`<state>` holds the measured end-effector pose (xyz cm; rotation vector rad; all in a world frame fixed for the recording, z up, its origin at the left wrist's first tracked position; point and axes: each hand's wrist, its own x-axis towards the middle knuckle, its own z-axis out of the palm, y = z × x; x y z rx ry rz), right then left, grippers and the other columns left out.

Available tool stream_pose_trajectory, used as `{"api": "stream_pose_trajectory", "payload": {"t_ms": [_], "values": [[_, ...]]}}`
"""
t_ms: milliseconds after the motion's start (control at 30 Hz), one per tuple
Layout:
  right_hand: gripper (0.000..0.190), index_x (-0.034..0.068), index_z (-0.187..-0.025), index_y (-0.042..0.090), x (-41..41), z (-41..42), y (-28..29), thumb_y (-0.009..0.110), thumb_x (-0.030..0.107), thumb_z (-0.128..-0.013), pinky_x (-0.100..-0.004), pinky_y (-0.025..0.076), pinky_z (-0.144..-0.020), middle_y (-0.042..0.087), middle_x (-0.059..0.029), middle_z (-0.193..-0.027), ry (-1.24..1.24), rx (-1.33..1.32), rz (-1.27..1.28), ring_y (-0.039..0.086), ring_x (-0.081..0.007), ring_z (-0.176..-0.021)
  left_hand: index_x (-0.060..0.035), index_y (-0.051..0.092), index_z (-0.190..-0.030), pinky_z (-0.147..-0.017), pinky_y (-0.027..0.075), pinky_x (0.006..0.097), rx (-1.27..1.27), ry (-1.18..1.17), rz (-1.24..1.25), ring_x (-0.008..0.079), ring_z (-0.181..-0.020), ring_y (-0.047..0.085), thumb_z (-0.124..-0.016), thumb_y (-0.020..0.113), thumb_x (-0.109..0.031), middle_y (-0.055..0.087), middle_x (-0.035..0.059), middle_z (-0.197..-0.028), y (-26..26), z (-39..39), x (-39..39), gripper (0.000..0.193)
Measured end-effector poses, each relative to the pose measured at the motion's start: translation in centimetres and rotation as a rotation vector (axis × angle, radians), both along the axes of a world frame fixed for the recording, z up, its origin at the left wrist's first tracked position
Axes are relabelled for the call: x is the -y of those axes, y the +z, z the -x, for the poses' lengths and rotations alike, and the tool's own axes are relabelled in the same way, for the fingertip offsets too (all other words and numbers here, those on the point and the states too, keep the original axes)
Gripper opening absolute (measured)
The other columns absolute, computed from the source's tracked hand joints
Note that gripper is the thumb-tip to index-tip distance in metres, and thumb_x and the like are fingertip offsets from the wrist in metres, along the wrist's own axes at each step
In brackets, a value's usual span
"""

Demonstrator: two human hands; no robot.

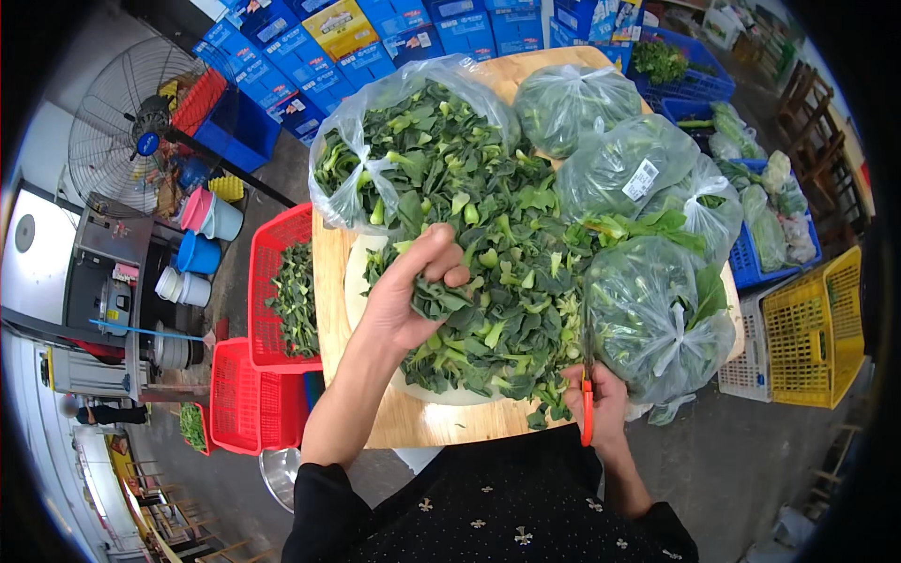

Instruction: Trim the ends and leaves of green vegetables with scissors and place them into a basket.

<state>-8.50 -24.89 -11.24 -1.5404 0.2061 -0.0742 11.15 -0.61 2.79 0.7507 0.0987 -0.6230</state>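
My left hand (421,288) is closed around a small bunch of dark green leaves (438,298), raised over the left side of a large heap of leafy greens (521,281). In my right hand (605,405) are scissors (588,408) with orange handles, their dark blades pointing away from me beside the heap's right edge. The greens lie on a round wooden table (436,426), partly over a pale round board (464,397). An open plastic bag (415,141) full of similar leaves stands at the far left of the heap. Tied bags of greens (654,310) crowd the right side.
Red plastic baskets (257,405) stand left of the table, one (281,367) holding cut greens. A large fan (144,134) is at upper left. Blue cartons (450,28) are stacked behind. Yellow (816,331) and blue crates (750,271) stand at right. A person (112,414) is far left.
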Motion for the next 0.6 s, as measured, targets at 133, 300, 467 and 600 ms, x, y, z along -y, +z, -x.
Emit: {"api": "stream_pose_trajectory", "payload": {"t_ms": [133,300,467,600], "values": [[0.042,0.001,-0.106,0.071,0.5,-0.1,-0.4,0.089,0.033,-0.087,-0.0212,0.039,-0.060,0.053,0.0072,-0.077,0.004,-0.013,-0.058,0.046,-0.0023,-0.068,-0.0102,0.072,-0.105,-0.060,0.048,0.0315,0.645,-0.081,-0.780,0.0155,-0.064,0.062,-0.094,0.077,-0.026,0.062,-0.0015,-0.075,0.7,-3.6,2.3,0.020],[0.040,0.001,-0.106,0.072,1.1,-0.4,-0.1,0.092,0.029,-0.084,-0.0239,0.040,-0.060,0.055,0.0061,-0.078,0.074,-0.016,-0.008,0.048,-0.0052,-0.068,-0.0100,0.074,-0.101,-0.067,0.055,0.0390,1.543,-0.240,-1.613,0.0263,-0.077,0.074,-0.084,0.078,-0.016,0.072,0.0121,-0.080,1.9,-6.5,6.3,0.019],[0.038,0.001,-0.103,0.072,1.2,-0.4,0.0,0.092,0.027,-0.084,-0.0242,0.041,-0.059,0.056,0.0055,-0.076,0.068,0.022,0.040,0.048,-0.0054,-0.067,-0.0101,0.072,-0.092,-0.070,0.057,0.0412,1.950,-0.825,-1.920,0.0290,-0.077,0.074,-0.076,0.074,-0.009,0.073,0.0088,-0.077,-0.6,-9.1,7.3,0.016],[0.038,0.000,-0.102,0.073,1.3,-0.5,0.8,0.092,0.027,-0.083,-0.0242,0.040,-0.059,0.057,0.0052,-0.073,0.060,-0.023,0.063,0.048,-0.0050,-0.065,-0.0092,0.072,-0.095,-0.073,0.057,0.0409,1.895,-0.993,-2.042,0.0292,-0.083,0.075,-0.078,0.077,-0.012,0.075,0.0114,-0.089,-0.6,-9.2,7.9,0.018]]}}
